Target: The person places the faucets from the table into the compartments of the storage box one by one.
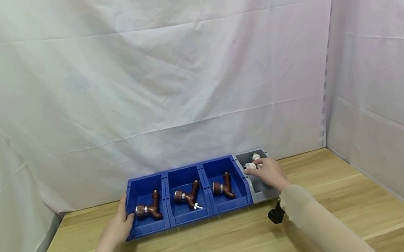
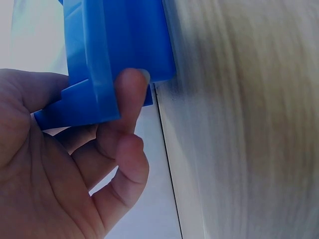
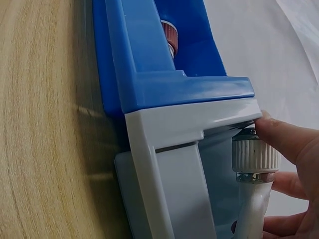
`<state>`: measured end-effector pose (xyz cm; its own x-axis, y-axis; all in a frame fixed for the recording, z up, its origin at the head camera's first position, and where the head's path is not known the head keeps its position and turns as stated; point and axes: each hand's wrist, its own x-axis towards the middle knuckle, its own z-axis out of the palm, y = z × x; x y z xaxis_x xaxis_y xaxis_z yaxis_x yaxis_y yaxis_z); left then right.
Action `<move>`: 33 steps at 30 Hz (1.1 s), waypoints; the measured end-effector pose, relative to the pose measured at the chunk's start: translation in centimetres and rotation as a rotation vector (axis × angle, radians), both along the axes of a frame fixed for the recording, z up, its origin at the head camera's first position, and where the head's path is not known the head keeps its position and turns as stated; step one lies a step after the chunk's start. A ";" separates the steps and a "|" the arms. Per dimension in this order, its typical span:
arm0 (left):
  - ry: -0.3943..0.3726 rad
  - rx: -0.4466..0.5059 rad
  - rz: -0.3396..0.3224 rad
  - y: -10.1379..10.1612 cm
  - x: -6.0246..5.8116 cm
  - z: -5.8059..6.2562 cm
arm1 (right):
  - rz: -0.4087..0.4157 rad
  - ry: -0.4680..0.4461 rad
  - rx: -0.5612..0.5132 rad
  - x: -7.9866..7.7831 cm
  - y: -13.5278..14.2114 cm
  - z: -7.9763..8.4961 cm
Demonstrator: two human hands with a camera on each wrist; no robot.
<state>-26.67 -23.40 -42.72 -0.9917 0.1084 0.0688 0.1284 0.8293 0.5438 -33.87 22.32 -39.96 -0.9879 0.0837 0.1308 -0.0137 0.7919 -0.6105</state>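
At the left end of the bin row, my left hand (image 1: 117,227) grips the side rim of a blue bin (image 2: 92,64), its thumb on one side of the wall and fingers on the other. My right hand (image 1: 270,172) reaches into the grey bin (image 1: 264,198) at the right end. Its thumb and fingers curl around a white valve (image 3: 254,199) with a ribbed knob (image 3: 255,155), the thumb near the divider rim. A brown Y-shaped valve (image 1: 148,208) lies in the left blue bin. The middle bin holds another brown valve (image 1: 187,197) with a silver nozzle.
The third blue bin (image 1: 240,202) contains a brown valve (image 1: 223,187). All the bins stand joined in a row on the wooden table (image 1: 206,250), close to the white curtain (image 1: 163,83) behind. White sheets (image 1: 396,66) also close off the sides.
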 end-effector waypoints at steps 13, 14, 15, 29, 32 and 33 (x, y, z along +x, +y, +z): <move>-0.001 0.006 -0.003 0.1 0.1 0.1 | 0.016 0.001 0.006 -0.1 0.2 -0.3; -0.001 0.008 -0.003 0.1 0.1 0.1 | 0.021 0.004 0.008 -0.2 0.3 -0.3; 0.001 0.007 -0.003 0.0 0.1 0.1 | 0.027 0.008 0.012 -0.3 0.3 -0.3; -0.008 0.021 -0.007 0.0 0.1 0.1 | 0.043 0.022 0.029 -0.4 0.5 -0.4; -0.013 0.021 -0.004 0.0 0.0 0.1 | 0.046 0.011 0.025 -0.5 0.6 -0.5; -0.012 0.021 -0.005 0.0 0.0 0.1 | 0.047 0.008 0.026 -0.6 0.7 -0.6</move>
<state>-26.69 -23.43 -42.64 -0.9920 0.1118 0.0591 0.1256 0.8170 0.5628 -34.45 23.03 -40.53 -0.9895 0.0334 0.1404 -0.0565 0.8056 -0.5898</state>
